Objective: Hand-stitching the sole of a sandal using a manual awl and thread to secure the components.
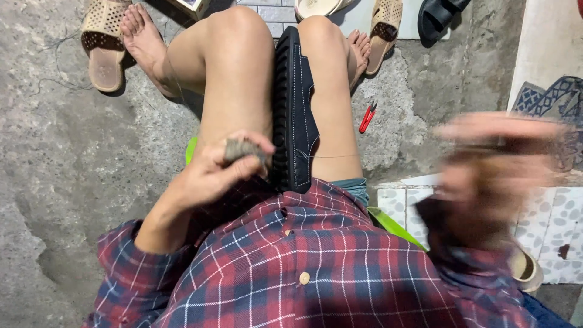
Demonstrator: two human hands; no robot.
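Observation:
A dark blue shoe with a black ribbed sole stands on edge, clamped between my bare knees. My left hand rests on my left thigh beside the sole, fingers closed on a small grey lump. A thin thread runs from the shoe's upper toward the right. My right hand is out to the right, raised and heavily blurred by motion; what it holds cannot be made out.
Red thread snips lie on the concrete floor right of my leg. Beige sandals and a black sandal lie near my feet. A pebbled white tile slab sits at right. I sit on a green stool.

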